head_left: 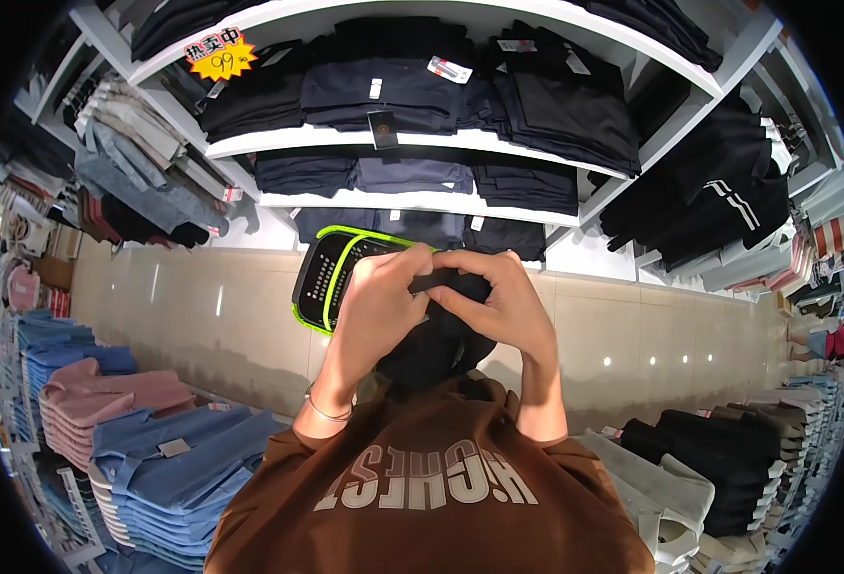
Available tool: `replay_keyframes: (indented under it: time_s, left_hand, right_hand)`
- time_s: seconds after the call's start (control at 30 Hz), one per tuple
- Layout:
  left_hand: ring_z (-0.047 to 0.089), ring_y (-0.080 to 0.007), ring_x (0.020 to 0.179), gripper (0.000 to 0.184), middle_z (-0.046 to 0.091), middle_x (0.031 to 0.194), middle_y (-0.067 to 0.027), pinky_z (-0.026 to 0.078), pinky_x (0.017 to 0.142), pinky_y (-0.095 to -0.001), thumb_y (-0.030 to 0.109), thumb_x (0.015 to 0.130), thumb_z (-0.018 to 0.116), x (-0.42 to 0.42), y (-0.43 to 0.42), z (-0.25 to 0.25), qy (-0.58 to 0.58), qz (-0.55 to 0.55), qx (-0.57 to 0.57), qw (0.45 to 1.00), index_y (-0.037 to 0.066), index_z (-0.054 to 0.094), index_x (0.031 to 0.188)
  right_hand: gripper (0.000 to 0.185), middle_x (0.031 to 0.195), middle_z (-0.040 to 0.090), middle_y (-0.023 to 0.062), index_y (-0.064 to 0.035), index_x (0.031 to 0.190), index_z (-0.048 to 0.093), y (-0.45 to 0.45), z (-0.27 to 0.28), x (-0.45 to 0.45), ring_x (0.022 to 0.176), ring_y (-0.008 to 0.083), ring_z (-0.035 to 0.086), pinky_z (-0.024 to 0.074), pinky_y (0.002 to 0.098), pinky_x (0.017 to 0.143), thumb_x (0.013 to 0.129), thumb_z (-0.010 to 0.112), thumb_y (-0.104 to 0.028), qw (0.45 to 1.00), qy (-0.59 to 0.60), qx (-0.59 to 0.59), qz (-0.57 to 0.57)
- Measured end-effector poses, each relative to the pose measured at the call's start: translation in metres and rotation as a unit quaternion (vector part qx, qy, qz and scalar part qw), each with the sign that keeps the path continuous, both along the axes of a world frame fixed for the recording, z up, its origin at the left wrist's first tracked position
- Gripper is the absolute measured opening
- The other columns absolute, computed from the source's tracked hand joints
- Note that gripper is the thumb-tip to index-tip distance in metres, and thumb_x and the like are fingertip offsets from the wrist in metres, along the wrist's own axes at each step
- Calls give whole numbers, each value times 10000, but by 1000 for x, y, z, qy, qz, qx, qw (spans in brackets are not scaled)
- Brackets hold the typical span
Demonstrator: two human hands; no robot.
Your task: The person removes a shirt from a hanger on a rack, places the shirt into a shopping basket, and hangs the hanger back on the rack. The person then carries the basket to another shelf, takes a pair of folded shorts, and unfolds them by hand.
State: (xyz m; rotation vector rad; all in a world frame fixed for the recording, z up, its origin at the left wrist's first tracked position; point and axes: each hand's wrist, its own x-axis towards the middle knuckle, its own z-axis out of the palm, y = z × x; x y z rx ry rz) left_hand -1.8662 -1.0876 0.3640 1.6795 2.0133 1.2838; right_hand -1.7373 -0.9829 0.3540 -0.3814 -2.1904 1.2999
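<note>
Both my hands pinch the edge of a black garment (441, 337) in front of my chest. My left hand (381, 295), with a bracelet on its wrist, is closed on the cloth at the left. My right hand (500, 304) grips the same edge from the right, thumb and fingers bent round it. The garment hangs dark and bunched below the hands, so its exact kind cannot be made out. Behind my left hand a black basket with a lime-green rim (318, 277) is partly hidden by that hand.
Ahead stands a white shelf unit (527, 153) with folded dark clothes and a yellow price sign (221, 55). Clothes hang on both sides of it. Stacks of folded blue shirts (168, 450) lie at lower left, black clothes (704, 450) at lower right. A shiny tiled floor (632, 335) runs between.
</note>
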Motion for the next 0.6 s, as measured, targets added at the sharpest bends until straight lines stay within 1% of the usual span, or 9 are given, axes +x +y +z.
replay_keyframes:
  time_s: [0.07,0.17,0.27,0.37,0.4,0.5,0.6]
  left_hand:
    - [500,-327,578,243,510,647,-144,422,534,-330,-73,572,619,0,0,0,10,-12,-19,1000,-13,482,764]
    - [521,-256,571,241,524,664,-98,428,549,-301,-53,587,661,1,5,-9,-25,-6,119,993,-1,514,770]
    - [539,-153,622,249,558,717,-46,436,587,-258,11,624,728,8,2,-3,-171,80,90,978,5,560,807]
    - [537,-90,680,297,585,761,-32,437,620,-223,86,646,773,-4,0,-18,-253,-17,25,967,-4,599,869]
    - [541,-78,707,317,601,795,-36,438,639,-211,116,673,768,-7,-3,-19,-285,-53,-12,957,-30,616,910]
    - [541,-70,729,254,612,822,-39,438,648,-206,82,727,723,1,-4,-22,-435,-68,22,898,-37,630,930]
    - [551,-68,745,181,633,850,-45,444,660,-204,46,789,658,7,0,-27,-408,-55,96,906,-41,634,946]
  right_hand:
    - [193,666,620,131,9,898,645,4,-6,1,419,163,459,361,263,420,717,654,-54,999,-4,27,28]
    - [189,684,626,142,13,901,644,3,-7,1,460,194,524,397,267,453,714,644,-18,999,26,18,-14]
    - [200,697,633,143,19,904,640,1,-5,2,514,199,581,430,260,497,704,643,13,995,79,34,-55]
    - [190,711,647,133,23,898,638,2,3,6,551,199,609,450,254,532,708,636,30,989,119,36,-80]
    - [173,700,645,121,27,890,637,3,4,8,548,162,597,442,240,529,720,622,49,989,118,26,-81]
    - [152,675,637,95,26,889,641,4,6,12,536,104,564,428,218,521,739,621,45,987,141,20,-80]
    - [142,638,617,66,22,896,643,4,7,17,522,58,517,406,197,505,756,622,37,987,124,-23,-100]
